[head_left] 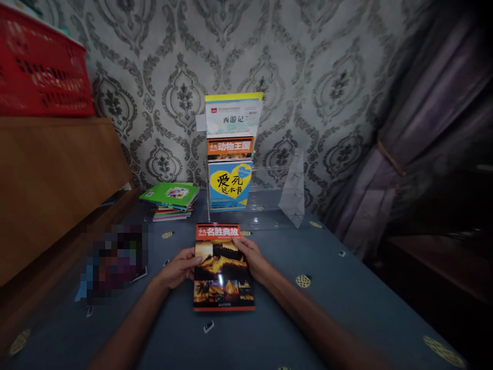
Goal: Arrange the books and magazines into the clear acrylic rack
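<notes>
Between both hands I hold a book point(223, 264) with an orange title band and a dark cover showing a golden wall scene. My left hand point(179, 268) grips its left edge, thumb on the cover. My right hand point(251, 257) clasps the upper right edge, its fingers partly hidden behind. Beyond the book stands a clear tiered rack point(292, 190). On its left side books stand one above another: a blue book point(230, 203) with a yellow heart, an orange-titled book point(230, 148), and a white book point(234, 115) with a yellow top at the back.
Left of the rack lies a stack of books point(169, 195), a green one on top. Nearer, a pixelated item point(115, 262) rests on the blue patterned cloth. A wooden cabinet point(57, 185) bearing a red basket point(46, 67) stands left; a tied curtain point(389, 149) hangs right.
</notes>
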`<control>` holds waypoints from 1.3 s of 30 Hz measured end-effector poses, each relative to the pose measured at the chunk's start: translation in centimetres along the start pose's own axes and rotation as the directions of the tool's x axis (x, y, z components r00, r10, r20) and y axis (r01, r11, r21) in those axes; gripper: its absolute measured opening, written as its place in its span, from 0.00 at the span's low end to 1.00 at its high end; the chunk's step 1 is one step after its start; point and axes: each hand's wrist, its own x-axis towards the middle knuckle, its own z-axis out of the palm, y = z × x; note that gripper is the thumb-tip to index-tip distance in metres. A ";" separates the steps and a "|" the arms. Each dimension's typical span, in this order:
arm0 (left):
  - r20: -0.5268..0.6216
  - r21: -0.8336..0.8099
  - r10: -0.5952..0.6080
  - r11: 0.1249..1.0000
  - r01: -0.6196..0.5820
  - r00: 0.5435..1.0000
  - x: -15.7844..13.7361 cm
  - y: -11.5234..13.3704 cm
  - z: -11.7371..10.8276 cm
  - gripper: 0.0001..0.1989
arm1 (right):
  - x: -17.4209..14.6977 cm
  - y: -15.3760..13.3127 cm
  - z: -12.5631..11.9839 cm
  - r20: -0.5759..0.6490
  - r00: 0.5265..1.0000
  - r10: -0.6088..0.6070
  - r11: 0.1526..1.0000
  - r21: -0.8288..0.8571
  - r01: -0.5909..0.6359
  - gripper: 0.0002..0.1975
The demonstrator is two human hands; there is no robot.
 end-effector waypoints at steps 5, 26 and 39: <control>-0.085 -0.062 0.087 0.994 -0.092 0.993 -0.1 0.4 -1.5 0.25 | -0.5 -0.3 -0.3 0.245 0.962 0.121 0.992 -0.008 -0.123 0.24; -0.111 0.222 0.214 0.957 -0.186 0.970 2.3 4.9 -0.3 0.27 | 1.0 -3.1 -2.3 0.320 0.939 -0.128 0.938 -0.268 0.219 0.29; -0.154 0.216 0.334 0.930 -0.298 0.930 2.3 4.5 -0.7 0.24 | 0.8 -3.1 -1.9 0.299 0.881 -0.368 0.727 -0.498 0.473 0.22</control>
